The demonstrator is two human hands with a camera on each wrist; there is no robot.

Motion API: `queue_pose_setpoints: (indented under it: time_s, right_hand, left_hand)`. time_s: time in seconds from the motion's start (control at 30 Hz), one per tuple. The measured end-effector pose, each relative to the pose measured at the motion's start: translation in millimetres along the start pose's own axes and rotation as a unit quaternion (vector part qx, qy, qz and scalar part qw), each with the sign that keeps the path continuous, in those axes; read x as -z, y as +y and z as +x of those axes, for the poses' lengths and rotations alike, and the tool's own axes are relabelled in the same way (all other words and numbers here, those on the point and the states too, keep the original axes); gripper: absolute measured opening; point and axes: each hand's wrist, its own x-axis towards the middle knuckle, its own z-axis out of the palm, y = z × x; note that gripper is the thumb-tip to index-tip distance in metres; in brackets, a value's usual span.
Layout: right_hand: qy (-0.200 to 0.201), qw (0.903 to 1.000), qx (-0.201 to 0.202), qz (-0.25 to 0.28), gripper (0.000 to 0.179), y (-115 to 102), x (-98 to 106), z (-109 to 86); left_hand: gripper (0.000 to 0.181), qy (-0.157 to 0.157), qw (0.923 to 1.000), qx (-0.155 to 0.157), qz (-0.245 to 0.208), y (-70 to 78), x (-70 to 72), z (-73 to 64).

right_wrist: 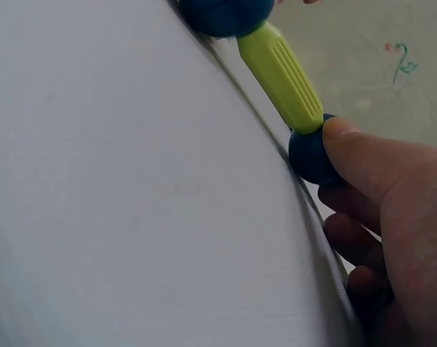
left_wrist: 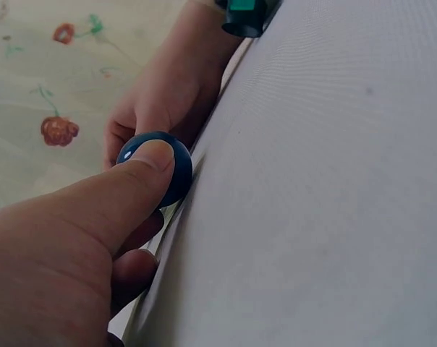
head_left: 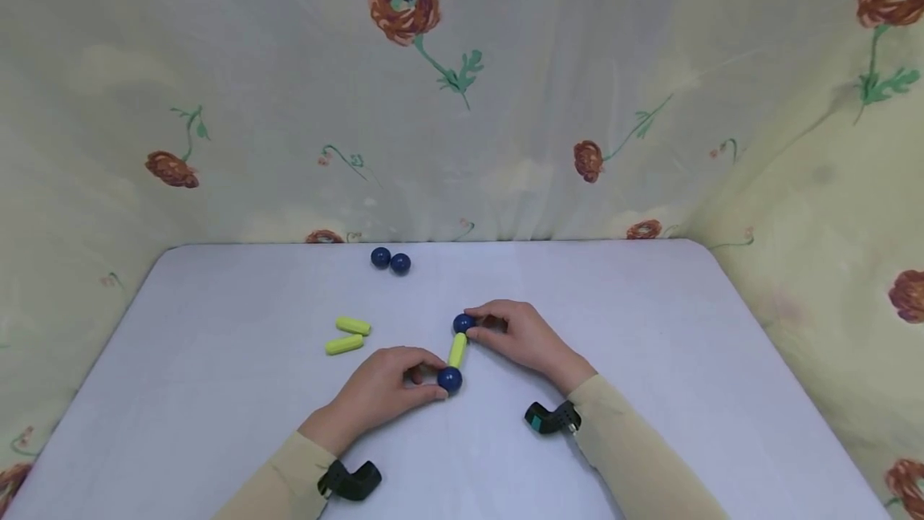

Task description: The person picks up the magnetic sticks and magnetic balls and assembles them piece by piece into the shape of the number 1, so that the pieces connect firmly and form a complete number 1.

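A ribbed yellow-green rod (head_left: 458, 351) spans two dark blue balls, one at each end. My left hand (head_left: 393, 383) pinches the nearer ball (head_left: 450, 379) between thumb and fingers; in the left wrist view the thumb lies over that ball (left_wrist: 176, 170). The farther ball (head_left: 464, 323) is pinched by my right hand (head_left: 521, 335). Seen from the right wrist, the rod (right_wrist: 282, 78) meets the right hand's ball (right_wrist: 312, 155) right beside the thumb tip. The row lies low over the white table, slanting away from me.
Two more yellow-green rods (head_left: 353, 326) lie left of the hands on the white table (head_left: 216, 392). Another pair of blue balls (head_left: 400, 264) sits near the table's back edge. Flowered cloth (head_left: 534, 87) hangs behind and at the sides. Each wrist wears a black camera (head_left: 552, 418).
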Motion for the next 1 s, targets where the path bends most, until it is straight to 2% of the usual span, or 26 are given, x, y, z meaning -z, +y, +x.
queue_pose_setpoints:
  time_s: [0.33, 0.83, 1.0]
  right_hand:
    - [0.007, 0.9985, -0.053, 0.009, 0.037, 1.9, -2.4, 0.4]
    - [0.013, 0.9979, -0.056, 0.030, 0.034, -1.1, -2.0, 0.3]
    - [0.013, 0.9976, -0.061, 0.031, 0.036, 0.3, -2.8, 1.0]
  left_hand:
    - [0.039, 0.000, 1.0000, 0.003, 0.008, -0.3, 0.1, 1.0]
    - [0.038, 0.003, 1.0000, 0.005, 0.004, -0.6, -1.1, -0.3]
    - [0.042, -0.005, 1.0000, 0.008, 0.001, -2.1, 1.7, -0.7]
